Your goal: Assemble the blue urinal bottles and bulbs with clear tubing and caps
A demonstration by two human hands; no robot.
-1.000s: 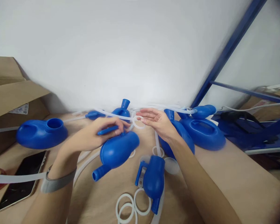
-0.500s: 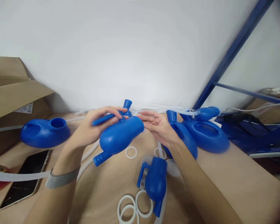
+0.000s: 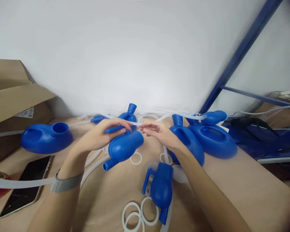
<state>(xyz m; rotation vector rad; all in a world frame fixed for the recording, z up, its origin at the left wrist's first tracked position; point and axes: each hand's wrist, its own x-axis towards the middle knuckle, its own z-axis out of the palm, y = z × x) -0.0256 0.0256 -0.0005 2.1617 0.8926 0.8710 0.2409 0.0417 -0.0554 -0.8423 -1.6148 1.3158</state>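
My left hand [image 3: 113, 130] is closed around the handle side of a blue plastic spouted cup [image 3: 125, 145]. The cup lies tilted, its wide mouth toward the right and its ribbed spout [image 3: 106, 165] pointing down to the left. Beside the mouth, my right hand [image 3: 157, 131] has its fingers loosely bent, with a gap above the thumb. Its fingertips overlap a white tube [image 3: 120, 120] in view; whether they touch it I cannot tell. Directly behind the held cup stands a blue bottle [image 3: 131, 109], partly covered by my left hand. A second spouted cup [image 3: 161, 187] lies nearer me.
White rings [image 3: 149, 211] lie at the front, with another ring [image 3: 136, 158] below the hands. Blue bottles [image 3: 214, 141] stand at right, one bottle [image 3: 40, 141] at left. A phone [image 3: 26, 187], a cardboard box [image 3: 19, 100] and a blue metal frame [image 3: 241, 54] flank the table.
The held cup has moved slightly down, and its mouth has come away from my right fingers. More of the white tube and the bottle behind now shows.
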